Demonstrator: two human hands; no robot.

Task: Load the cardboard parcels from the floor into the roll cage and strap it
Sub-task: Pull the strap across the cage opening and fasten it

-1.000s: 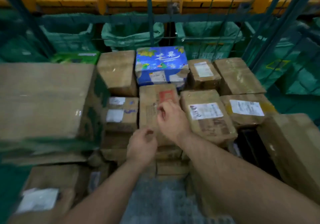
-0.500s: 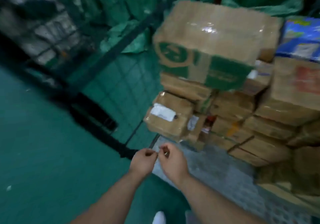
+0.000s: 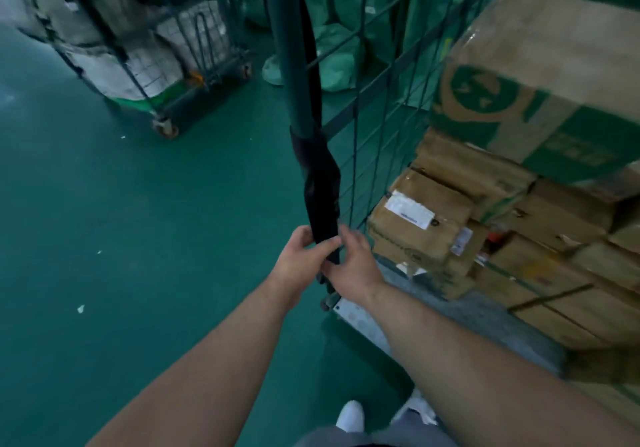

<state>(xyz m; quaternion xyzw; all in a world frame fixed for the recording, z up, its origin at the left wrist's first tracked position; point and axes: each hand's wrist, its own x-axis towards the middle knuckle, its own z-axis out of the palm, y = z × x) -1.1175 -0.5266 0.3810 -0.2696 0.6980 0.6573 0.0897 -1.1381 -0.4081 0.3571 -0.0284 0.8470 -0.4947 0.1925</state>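
Both my arms reach fwd, L hand point(image 3: 300, 257) and R hand point(image 3: 354, 264) side by side, fingers pinching the black strap point(image 3: 320, 183).

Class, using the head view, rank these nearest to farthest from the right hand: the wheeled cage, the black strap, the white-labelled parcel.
1. black strap: held by the right hand itself.
2. white-labelled parcel: just right, low in the stack.
3. wheeled cage: far upper left, across the floor.

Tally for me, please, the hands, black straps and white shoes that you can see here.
Strap: 1
Hands: 2, left hand and right hand, both holding the strap
Shoes: 2
Total: 5
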